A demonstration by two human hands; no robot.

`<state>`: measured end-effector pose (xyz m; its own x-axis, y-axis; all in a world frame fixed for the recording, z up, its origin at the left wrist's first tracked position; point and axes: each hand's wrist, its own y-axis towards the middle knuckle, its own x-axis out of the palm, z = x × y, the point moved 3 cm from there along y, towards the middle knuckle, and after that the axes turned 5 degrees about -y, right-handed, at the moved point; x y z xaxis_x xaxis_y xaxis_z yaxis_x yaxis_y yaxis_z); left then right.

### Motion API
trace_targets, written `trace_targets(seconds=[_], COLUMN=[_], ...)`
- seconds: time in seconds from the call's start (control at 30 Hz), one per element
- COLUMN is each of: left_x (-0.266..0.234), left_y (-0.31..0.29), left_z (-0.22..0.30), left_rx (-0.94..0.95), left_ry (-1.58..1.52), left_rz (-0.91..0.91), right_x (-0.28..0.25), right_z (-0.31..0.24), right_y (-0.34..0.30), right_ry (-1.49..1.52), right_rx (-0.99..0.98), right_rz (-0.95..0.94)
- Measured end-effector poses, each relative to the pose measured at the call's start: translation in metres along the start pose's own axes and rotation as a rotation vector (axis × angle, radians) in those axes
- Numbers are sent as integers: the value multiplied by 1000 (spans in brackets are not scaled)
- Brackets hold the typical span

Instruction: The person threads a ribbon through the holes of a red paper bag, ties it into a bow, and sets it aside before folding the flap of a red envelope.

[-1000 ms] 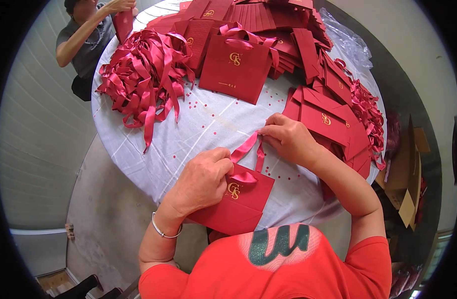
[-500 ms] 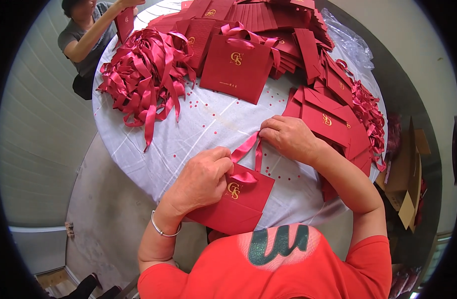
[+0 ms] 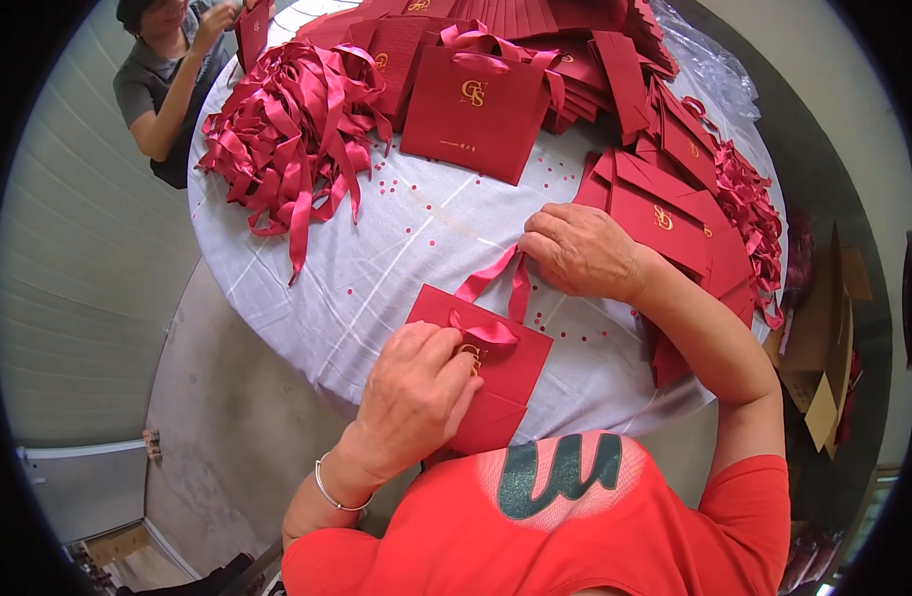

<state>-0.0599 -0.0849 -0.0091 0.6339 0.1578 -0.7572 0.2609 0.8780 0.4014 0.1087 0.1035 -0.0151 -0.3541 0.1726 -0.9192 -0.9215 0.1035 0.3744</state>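
Note:
A small red paper gift bag (image 3: 506, 382) with a gold emblem lies at the near edge of the table, in front of me. My left hand (image 3: 416, 392) has its fingers bent together over the bag's left side, partly covering the emblem; its fingertips are mostly hidden. Beyond the bag's top edge, my right hand (image 3: 582, 250) pinches the upper end of a pink-red satin ribbon (image 3: 519, 293), whose strands run down to the bag. A shorter ribbon loop (image 3: 486, 331) lies across the bag's front, close to my left fingers.
A heap of loose ribbons (image 3: 287, 139) lies at the left of the round white-clothed table (image 3: 377, 273). One finished-looking bag (image 3: 473, 114) stands beyond. Flat red bags (image 3: 660, 214) are stacked at right, near more ribbons (image 3: 749, 219). Across the table, a person (image 3: 163, 89) holds a red bag.
My left hand has moved from the ribbon beside the bag's top edge down onto its front. My right hand keeps its pinch on the ribbon. The bag's top corner is now uncovered.

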Motion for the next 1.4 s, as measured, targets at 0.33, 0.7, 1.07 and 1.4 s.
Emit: trace_targets(seconds=[0.33, 0.7, 1.07, 1.4], left_x=[15, -17, -7, 7], left_y=[-16, -9, -13, -13], left_z=[1, -7, 0, 3], left_rx=[156, 227, 193, 100], left_ry=[104, 58, 170, 166], left_rz=[42, -212, -103, -25], right_x=[-9, -24, -8, 1], right_z=[13, -21, -73, -53], right_y=[-7, 3, 5, 21], right_ry=[257, 121, 646, 676], right_rx=[178, 107, 559, 762], right_rz=[-115, 11, -91, -486])
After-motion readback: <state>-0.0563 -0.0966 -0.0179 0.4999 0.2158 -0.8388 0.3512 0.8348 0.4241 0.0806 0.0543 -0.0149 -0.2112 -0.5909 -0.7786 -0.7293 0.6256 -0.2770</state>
